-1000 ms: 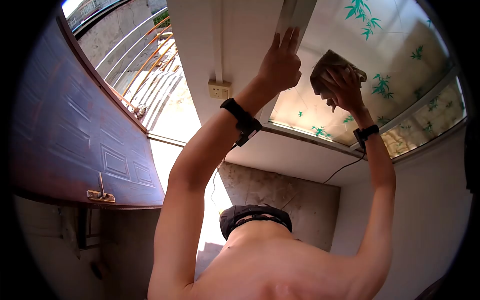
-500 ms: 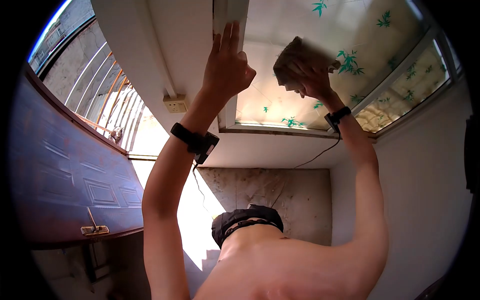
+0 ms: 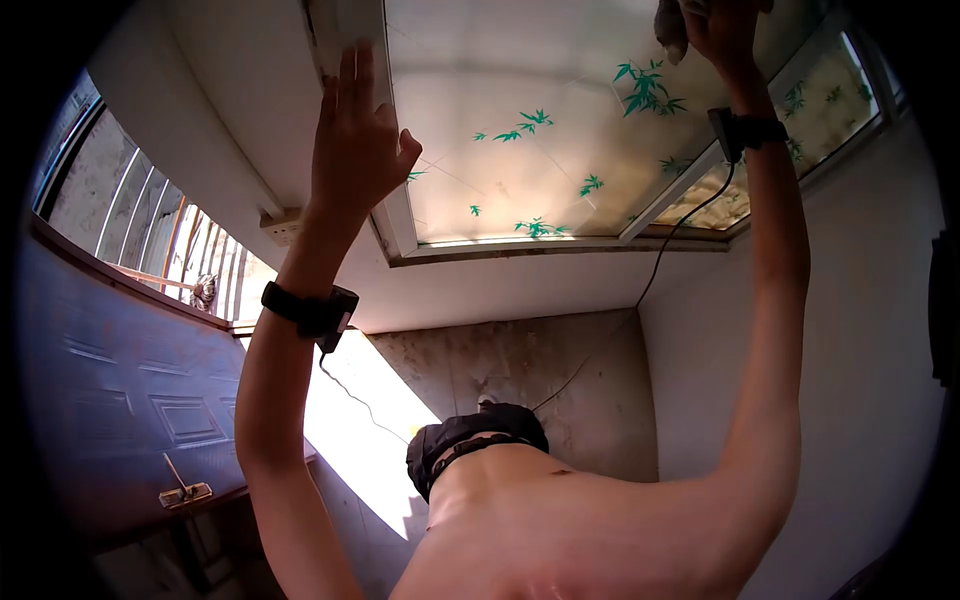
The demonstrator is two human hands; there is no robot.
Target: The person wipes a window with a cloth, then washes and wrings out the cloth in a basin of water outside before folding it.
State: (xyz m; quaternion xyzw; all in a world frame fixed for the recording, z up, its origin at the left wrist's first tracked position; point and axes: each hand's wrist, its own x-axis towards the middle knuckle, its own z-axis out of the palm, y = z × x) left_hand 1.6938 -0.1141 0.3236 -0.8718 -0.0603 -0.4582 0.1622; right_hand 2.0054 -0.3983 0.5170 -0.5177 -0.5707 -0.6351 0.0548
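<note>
My left hand (image 3: 352,150) is raised, its fingers stretched out and the thumb apart, resting by the white window frame (image 3: 392,130). It holds nothing. My right hand (image 3: 722,32) reaches to the top edge of the view, partly cut off. Its fingers are closed around a grey-brown cloth (image 3: 670,30), of which only a small part shows. The cloth lies over the upper right of the frosted window pane (image 3: 450,70), which carries green leaf patterns. Black straps with small boxes and cables sit on both wrists.
A blue panelled door (image 3: 130,390) with a metal handle (image 3: 186,494) stands at the left. A wall socket (image 3: 282,226) is left of the window. Beyond the doorway are railings (image 3: 140,205). Below lies the stained floor (image 3: 590,380), and a white wall (image 3: 870,330) rises at right.
My right hand has moved up and right across the pane with the cloth. My left hand stays by the frame, its thumb now spread further. The view has shifted slightly.
</note>
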